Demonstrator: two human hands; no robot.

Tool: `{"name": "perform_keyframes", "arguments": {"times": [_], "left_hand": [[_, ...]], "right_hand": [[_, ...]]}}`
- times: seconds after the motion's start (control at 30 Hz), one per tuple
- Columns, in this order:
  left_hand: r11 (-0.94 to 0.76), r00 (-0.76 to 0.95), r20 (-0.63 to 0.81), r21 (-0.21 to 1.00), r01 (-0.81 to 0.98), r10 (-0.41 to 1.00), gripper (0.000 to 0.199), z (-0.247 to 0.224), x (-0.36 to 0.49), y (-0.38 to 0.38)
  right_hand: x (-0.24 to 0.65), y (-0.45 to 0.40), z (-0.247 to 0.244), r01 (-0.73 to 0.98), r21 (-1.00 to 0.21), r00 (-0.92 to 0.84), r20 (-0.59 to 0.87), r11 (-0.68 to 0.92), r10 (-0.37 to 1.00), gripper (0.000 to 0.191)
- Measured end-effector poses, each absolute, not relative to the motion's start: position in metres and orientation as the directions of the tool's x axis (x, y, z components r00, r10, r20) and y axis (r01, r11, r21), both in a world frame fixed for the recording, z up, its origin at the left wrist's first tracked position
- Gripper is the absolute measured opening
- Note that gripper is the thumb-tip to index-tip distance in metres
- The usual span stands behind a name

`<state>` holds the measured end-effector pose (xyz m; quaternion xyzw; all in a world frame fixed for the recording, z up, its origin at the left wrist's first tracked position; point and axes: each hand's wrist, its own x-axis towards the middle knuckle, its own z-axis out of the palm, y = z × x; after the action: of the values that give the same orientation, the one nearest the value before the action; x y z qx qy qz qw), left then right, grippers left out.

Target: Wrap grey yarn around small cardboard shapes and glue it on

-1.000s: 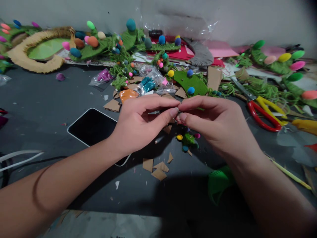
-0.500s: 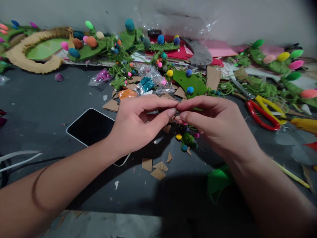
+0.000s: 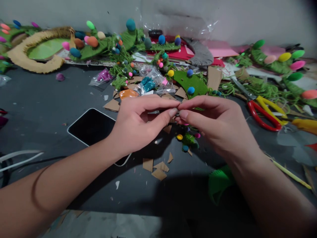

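Note:
My left hand [image 3: 142, 124] and my right hand [image 3: 215, 124] meet fingertip to fingertip above the middle of the table. Thumb and fingers are pinched on both, around something too small and too covered to make out. Just below the fingertips lies a small green piece [image 3: 189, 138] dotted with coloured balls, partly covered by my right hand. Behind the hands is a green crescent-shaped piece [image 3: 192, 82] with blue balls on it. A phone with a dark screen [image 3: 91, 127] lies partly under my left wrist.
Red-and-yellow-handled scissors [image 3: 264, 114] lie at right. Cardboard scraps [image 3: 159, 170] are scattered in front. Bags of orange clay [image 3: 128, 94] and teal clay [image 3: 148, 84] sit behind my left hand. A tan C-shaped ring [image 3: 19, 59] rests at back left, and a green plastic piece [image 3: 219, 181] near my right forearm.
Almost nothing differs. The whole view has shifted very slightly, and both hands keep their fingertips together in the same pinch.

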<state>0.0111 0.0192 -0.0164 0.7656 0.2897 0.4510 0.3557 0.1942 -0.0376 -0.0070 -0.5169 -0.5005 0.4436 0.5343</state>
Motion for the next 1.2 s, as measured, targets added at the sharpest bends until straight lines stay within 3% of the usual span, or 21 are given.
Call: {"name": "perform_keyframes", "arguments": {"times": [0.2, 1.2], "left_hand": [[-0.578, 0.416, 0.483, 0.805, 0.137, 0.771, 0.016, -0.0155, 0.011, 0.0184], [-0.48, 0.412, 0.411, 0.874, 0.075, 0.813, 0.019, -0.0161, 0.0132, 0.0165]], "right_hand": [[0.193, -0.0386, -0.0038, 0.121, -0.99, 0.121, 0.086, 0.072, 0.989, 0.011], [0.1902, -0.0369, -0.0024, 0.138, -0.988, 0.138, 0.095, 0.076, 0.986, 0.016]]}}
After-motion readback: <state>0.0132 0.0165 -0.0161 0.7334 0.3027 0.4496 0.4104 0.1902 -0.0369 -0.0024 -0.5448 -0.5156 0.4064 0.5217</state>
